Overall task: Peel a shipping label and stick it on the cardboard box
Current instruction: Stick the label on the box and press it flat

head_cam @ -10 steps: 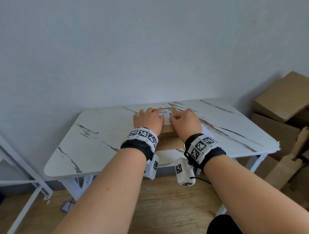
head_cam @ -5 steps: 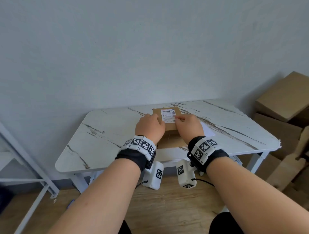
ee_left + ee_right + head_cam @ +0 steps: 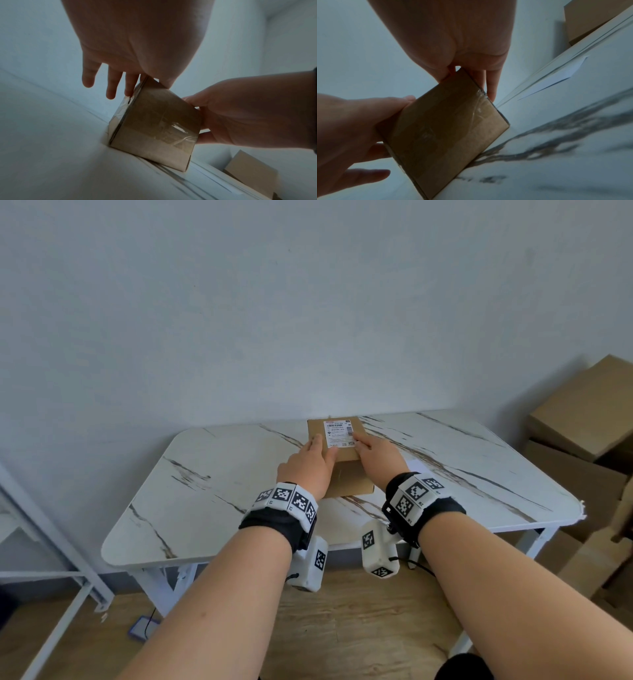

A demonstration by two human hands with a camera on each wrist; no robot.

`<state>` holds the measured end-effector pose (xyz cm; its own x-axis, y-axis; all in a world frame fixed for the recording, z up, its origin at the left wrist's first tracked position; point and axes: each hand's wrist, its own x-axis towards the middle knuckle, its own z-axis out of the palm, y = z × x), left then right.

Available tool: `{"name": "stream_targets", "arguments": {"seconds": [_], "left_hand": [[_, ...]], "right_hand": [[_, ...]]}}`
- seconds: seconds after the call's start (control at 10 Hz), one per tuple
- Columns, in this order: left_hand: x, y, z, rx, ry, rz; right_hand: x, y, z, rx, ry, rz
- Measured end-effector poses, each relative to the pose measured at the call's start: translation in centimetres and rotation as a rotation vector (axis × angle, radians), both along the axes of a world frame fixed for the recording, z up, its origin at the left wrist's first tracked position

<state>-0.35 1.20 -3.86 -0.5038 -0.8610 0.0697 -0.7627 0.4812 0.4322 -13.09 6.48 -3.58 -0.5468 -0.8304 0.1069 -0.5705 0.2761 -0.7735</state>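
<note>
A small brown cardboard box [image 3: 346, 484] stands on the marble-look table [image 3: 222, 474], close to the wall. A white shipping label [image 3: 339, 433] lies flat on its top. My left hand [image 3: 306, 463] is at the box's left side, thumb on top beside the label. In the left wrist view its fingers [image 3: 111, 86] hang straight beside the box [image 3: 154, 128]. My right hand [image 3: 378, 455] is at the right side, one fingertip on the label's right edge. In the right wrist view its fingers [image 3: 489, 88] lie straight along the box [image 3: 443, 135].
A white sheet of paper [image 3: 416, 465] lies on the table just right of my right hand. Stacked cardboard boxes [image 3: 582, 412] fill the floor to the right of the table. A white metal frame [image 3: 51, 542] stands at the left.
The box now sits farther back, near the wall. Both hands have slid off the label towards the box's sides. The label, mostly covered before, now shows in full.
</note>
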Motion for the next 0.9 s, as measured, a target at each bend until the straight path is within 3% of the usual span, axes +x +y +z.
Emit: {"name": "stream_targets", "arguments": {"seconds": [0.3, 0.6, 0.7, 0.9], "left_hand": [[-0.4, -1.2, 0.0, 0.006, -0.026, 0.005], [0.2, -0.9, 0.4, 0.105, 0.052, 0.016], [0.7, -0.6, 0.6, 0.052, 0.087, 0.023], [1.3, 0.0, 1.3, -0.053, -0.031, 0.019]], "right_hand": [[-0.3, -1.2, -0.4, -0.011, 0.029, -0.013], [0.0, -0.1, 0.4, -0.010, -0.009, -0.015], [0.3, 0.6, 0.8, -0.051, -0.003, -0.053], [0.3, 1.3, 1.2, -0.007, 0.064, -0.051]]}}
